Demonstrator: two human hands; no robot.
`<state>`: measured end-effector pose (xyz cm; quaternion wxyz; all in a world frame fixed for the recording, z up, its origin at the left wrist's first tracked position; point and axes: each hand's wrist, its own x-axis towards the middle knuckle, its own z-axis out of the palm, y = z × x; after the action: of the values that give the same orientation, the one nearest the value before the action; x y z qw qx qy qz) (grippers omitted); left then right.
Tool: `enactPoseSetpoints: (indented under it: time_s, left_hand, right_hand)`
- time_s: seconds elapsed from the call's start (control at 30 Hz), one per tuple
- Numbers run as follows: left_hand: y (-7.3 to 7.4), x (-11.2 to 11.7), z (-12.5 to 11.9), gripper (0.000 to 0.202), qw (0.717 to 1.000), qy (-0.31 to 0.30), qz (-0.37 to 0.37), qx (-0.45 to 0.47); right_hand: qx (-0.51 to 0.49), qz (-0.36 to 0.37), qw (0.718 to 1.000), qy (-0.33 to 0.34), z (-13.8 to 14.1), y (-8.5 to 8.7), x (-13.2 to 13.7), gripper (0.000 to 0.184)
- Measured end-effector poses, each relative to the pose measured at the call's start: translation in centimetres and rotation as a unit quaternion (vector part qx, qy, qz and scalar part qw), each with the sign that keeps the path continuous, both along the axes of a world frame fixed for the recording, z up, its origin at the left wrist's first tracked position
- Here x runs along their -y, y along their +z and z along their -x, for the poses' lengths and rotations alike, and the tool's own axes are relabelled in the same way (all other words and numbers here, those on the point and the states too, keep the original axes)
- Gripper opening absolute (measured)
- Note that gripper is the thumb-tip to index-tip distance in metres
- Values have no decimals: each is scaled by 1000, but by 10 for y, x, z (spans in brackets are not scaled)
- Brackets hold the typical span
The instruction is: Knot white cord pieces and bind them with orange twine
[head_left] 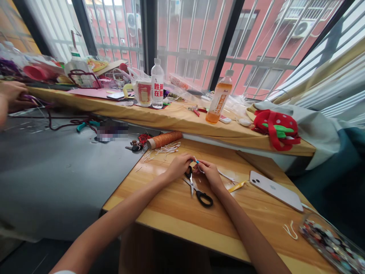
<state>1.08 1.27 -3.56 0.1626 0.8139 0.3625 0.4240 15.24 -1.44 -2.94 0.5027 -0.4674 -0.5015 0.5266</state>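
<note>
Above the middle of the wooden table, my left hand (181,166) and my right hand (210,173) meet, fingers pinched round a thin white cord (226,175). The cord's short end sticks up between them, and its other part trails right onto the table. Small bright blue spots show at the fingertips; whether they are a bead or nails I cannot tell. Just beneath my hands lie scissors (192,185) with black handles, blades apart. A yellow strip (238,186) rests by my right forearm. My fingers partly hide the cord.
A white phone (275,190) on a cable, a cord scrap (291,230) and a clear box of beads (306,243) are right. Behind lie an orange thread spool (167,139) and cut white cords (167,149). Bottles (219,101) line the ledge. Another person's hand (13,93) is far left.
</note>
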Motion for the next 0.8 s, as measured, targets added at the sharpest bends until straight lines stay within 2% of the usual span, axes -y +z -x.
enactPoseSetpoints:
  time_s: [0.27,0.47,0.8]
  left_hand:
    - [4,0,0,19,998,-17,61,30]
    - [2,-1,-1,21,997,-22,64,30]
    - [2,-1,0,20,998,-23,43,25]
  right_hand:
    - [-26,47,998,26,-6,2,-3,25]
    - [-56,64,995,48,-9,-1,-7,20]
    - [-99,70,976,180,-25,-1,-11,30]
